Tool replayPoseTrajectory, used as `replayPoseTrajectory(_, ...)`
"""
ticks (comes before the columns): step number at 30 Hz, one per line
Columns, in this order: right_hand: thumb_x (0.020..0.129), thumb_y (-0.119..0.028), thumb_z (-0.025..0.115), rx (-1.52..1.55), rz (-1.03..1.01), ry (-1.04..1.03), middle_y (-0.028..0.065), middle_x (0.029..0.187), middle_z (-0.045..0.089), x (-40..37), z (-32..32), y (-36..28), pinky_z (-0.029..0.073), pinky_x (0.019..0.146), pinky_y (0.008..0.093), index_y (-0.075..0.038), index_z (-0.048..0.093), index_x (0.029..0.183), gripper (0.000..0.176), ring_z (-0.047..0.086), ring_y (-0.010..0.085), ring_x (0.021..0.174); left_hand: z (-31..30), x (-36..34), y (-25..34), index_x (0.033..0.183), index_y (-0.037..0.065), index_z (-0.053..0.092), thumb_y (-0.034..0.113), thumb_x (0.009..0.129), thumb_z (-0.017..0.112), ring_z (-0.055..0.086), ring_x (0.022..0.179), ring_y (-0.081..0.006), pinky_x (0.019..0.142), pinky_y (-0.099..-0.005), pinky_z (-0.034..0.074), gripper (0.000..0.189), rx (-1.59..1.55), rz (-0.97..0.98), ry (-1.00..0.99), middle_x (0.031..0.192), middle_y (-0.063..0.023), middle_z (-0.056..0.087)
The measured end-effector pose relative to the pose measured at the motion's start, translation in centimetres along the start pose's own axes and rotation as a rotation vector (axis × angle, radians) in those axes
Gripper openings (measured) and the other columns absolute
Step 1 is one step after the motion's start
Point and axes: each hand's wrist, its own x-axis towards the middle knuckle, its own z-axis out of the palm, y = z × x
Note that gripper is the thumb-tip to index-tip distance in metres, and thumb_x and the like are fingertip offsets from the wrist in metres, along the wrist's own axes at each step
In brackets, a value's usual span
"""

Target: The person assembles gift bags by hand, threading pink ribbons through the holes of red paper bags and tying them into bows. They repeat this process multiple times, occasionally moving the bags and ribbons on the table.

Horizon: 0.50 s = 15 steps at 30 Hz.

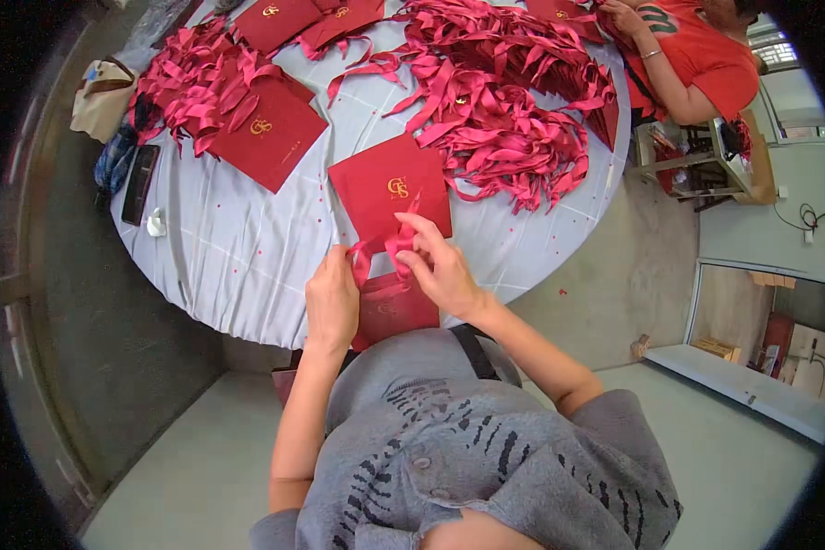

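Observation:
My left hand [333, 298] is closed, with thumb and fingers pinching a strip of pink-red ribbon [362, 266] at the table's near edge. Facing it, my right hand [438, 268] has its thumb and fingers curled round another part of the ribbon, which forms a loop between the hands. Below the ribbon, a dark red gift bag [397, 316] lies close to my body, partly covered by my hands. Just beyond it, another red bag [390, 188] with gold lettering lies flat on the table.
A round table with a white cloth [247, 275] bears a large heap of ribboned bags [504, 119] at right and a smaller pile [192, 92] at left. A phone [140, 185] lies at the left edge. Another person [687, 55] in red works at the far right.

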Motion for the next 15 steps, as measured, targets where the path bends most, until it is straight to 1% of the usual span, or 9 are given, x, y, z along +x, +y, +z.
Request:
replayPoseTrajectory(2, 0.084, 0.001, 0.055, -0.067, -0.01, 0.054, 0.0058, 0.061, 0.046, -0.3, 0.4, 0.1, 0.039, 0.05, 0.0272, -0.004, 0.042, 0.125, 0.044, 0.046, 0.011, 0.052, 0.5, 0.4, -0.1, 0.091, -0.002, 0.051, 0.002, 0.086, 0.047, 0.057, 0.07, -0.0412, 0.059, -0.0464, 0.044, 0.008, 0.012, -0.098, -0.01, 0.075, -0.0238, 0.058)
replayPoseTrajectory(3, 0.084, 0.001, 0.055, -0.07, -0.009, 0.057, 0.0058, 0.061, 0.046, -0.4, 0.6, 0.2, 0.039, 0.05, 0.0272, -0.004, 0.042, 0.125, 0.044, 0.046, 0.011, 0.052, 0.7, 0.4, -0.1, 0.091, -0.002, 0.051, 0.002, 0.086, 0.047, 0.057, 0.07, -0.0412, 0.059, -0.0464, 0.044, 0.008, 0.009, -0.095, -0.011, 0.075, -0.0238, 0.058)
replayPoseTrajectory(5, 0.083, 0.001, 0.056, -0.14, -0.008, 0.151, 0.0057, 0.059, 0.043, -0.4, 0.9, 0.3, 0.038, 0.048, 0.0283, -0.005, 0.044, 0.123, 0.042, 0.044, 0.0112, 0.051, 1.1, 0.5, -0.1, 0.09, -0.003, 0.052, 0.002, 0.086, 0.047, 0.057, 0.069, -0.0417, 0.058, -0.0471, 0.043, 0.008, -0.034, -0.09, 0.033, 0.073, -0.0246, 0.058)
replayPoseTrajectory(6, 0.083, 0.001, 0.056, -0.139, -0.01, 0.151, 0.0057, 0.059, 0.043, -0.3, 1.0, 0.5, 0.038, 0.048, 0.0283, -0.005, 0.044, 0.123, 0.042, 0.044, 0.0112, 0.051, 1.2, 0.6, -0.3, 0.09, -0.003, 0.052, 0.002, 0.086, 0.047, 0.057, 0.069, -0.0417, 0.058, -0.0471, 0.043, 0.008, -0.033, -0.089, 0.035, 0.073, -0.0246, 0.058)
replayPoseTrajectory(9, 0.082, -0.001, 0.058, -0.164, 0.022, 0.201, 0.0058, 0.06, 0.042, -0.1, 1.4, 1.2, 0.038, 0.049, 0.0282, -0.005, 0.044, 0.122, 0.042, 0.044, 0.011, 0.051, 1.4, 0.7, -1.6, 0.093, -0.002, 0.054, 0.006, 0.087, 0.047, 0.056, 0.068, -0.0422, 0.057, -0.0439, 0.043, 0.012, -0.092, -0.104, 0.017, 0.074, -0.0253, 0.057)
replayPoseTrajectory(11, 0.082, -0.003, 0.06, -0.105, 0.096, 0.187, 0.0049, 0.06, 0.042, 0.3, 1.2, 1.6, 0.036, 0.048, 0.0276, -0.005, 0.044, 0.122, 0.043, 0.043, 0.0103, 0.051, 1.3, 1.3, -2.6, 0.098, -0.002, 0.055, 0.013, 0.09, 0.049, 0.059, 0.061, -0.0327, 0.054, -0.0392, 0.042, 0.018, -0.208, -0.213, -0.038, 0.069, -0.0218, 0.058)
replayPoseTrajectory(12, 0.082, -0.003, 0.06, -0.107, 0.092, 0.187, 0.0049, 0.06, 0.042, 0.4, 1.0, 1.8, 0.036, 0.048, 0.0276, -0.005, 0.044, 0.122, 0.043, 0.043, 0.0103, 0.051, 0.3, 1.7, -3.0, 0.103, -0.001, 0.058, 0.019, 0.091, 0.052, 0.06, 0.067, -0.0172, 0.06, -0.0323, 0.044, 0.024, -0.328, -0.418, -0.219, 0.076, -0.013, 0.063)
replayPoseTrajectory(13, 0.082, -0.003, 0.06, -0.087, 0.125, 0.157, 0.0039, 0.061, 0.044, 0.5, 0.8, 2.1, 0.036, 0.048, 0.0264, -0.005, 0.043, 0.122, 0.043, 0.043, 0.0093, 0.051, 0.0, 1.7, -3.3, 0.103, -0.001, 0.058, 0.019, 0.091, 0.052, 0.06, 0.067, -0.0172, 0.06, -0.0323, 0.044, 0.024, -0.329, -0.416, -0.214, 0.076, -0.013, 0.063)
replayPoseTrajectory(15, 0.081, -0.003, 0.06, -0.064, 0.16, 0.128, 0.0029, 0.062, 0.045, 0.7, 0.6, 2.1, 0.035, 0.048, 0.0253, -0.004, 0.043, 0.121, 0.044, 0.043, 0.0083, 0.051, -0.6, 1.0, -3.8, 0.111, 0.0, 0.056, 0.02, 0.09, 0.053, 0.058, 0.082, -0.0092, 0.072, -0.0273, 0.045, 0.029, -0.964, -0.623, -0.329, 0.091, -0.0066, 0.064)
